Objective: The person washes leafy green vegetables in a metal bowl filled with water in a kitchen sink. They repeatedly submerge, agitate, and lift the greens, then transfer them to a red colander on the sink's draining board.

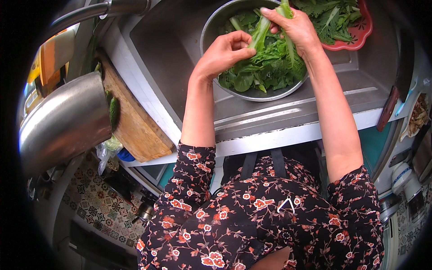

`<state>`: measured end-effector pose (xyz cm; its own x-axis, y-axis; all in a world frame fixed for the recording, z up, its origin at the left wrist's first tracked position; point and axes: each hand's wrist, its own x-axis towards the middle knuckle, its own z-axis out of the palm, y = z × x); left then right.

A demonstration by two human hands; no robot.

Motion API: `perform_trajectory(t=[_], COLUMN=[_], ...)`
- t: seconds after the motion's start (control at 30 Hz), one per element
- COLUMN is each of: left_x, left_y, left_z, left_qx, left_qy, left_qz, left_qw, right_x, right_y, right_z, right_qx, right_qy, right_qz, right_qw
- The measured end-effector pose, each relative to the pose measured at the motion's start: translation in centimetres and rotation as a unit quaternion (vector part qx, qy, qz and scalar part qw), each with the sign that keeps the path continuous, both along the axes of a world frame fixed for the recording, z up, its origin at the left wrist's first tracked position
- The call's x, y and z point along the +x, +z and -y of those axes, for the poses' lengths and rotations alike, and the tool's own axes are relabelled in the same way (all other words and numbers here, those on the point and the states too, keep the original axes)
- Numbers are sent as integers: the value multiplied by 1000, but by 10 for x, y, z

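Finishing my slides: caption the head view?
Left hand and right hand grip pale-stemmed green leaves above a round silver metal bowl.

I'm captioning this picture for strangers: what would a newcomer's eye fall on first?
Probably the bright green leaves in a round metal bowl in the sink, top centre, where the left hand and right hand hold leafy stalks. Next, perhaps, the dark flower-patterned top filling the lower middle, and the shiny, rounded metal piece looming at the left.
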<state>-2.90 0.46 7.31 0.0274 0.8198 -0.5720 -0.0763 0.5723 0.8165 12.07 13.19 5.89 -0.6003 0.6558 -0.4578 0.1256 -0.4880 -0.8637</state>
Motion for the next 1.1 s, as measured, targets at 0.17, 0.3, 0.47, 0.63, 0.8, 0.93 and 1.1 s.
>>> perform_trajectory(t=[0.17, 0.3, 0.47, 0.63, 0.8, 0.93, 1.1], left_x=[3, 6, 5, 2, 9, 10, 18], left_y=[-33, -111, -122, -115, -111, -113, -101], left_z=[0, 9, 20, 25, 36, 35, 36], left_qx=[-89, -119, -62, -87, -132, -139, -80], left_qy=[31, 46, 35, 38, 19, -67, 98], left_qz=[28, -72, -113, -121, -31, -159, -36], left_qw=[995, 989, 991, 988, 991, 975, 991], right_x=[7, 5, 10, 12, 9, 12, 10], right_y=[-60, -108, -127, -126, -121, -124, -128], right_z=[20, 35, 36, 33, 32, 29, 28], right_qx=[-121, -124, -147, -162, -178, -198, -227], right_qy=[-8, -38, -130, -83, -148, -120, -122], right_qz=[50, 100, 106, 79, 92, 78, 70], right_qw=[991, 987, 975, 980, 968, 970, 964])
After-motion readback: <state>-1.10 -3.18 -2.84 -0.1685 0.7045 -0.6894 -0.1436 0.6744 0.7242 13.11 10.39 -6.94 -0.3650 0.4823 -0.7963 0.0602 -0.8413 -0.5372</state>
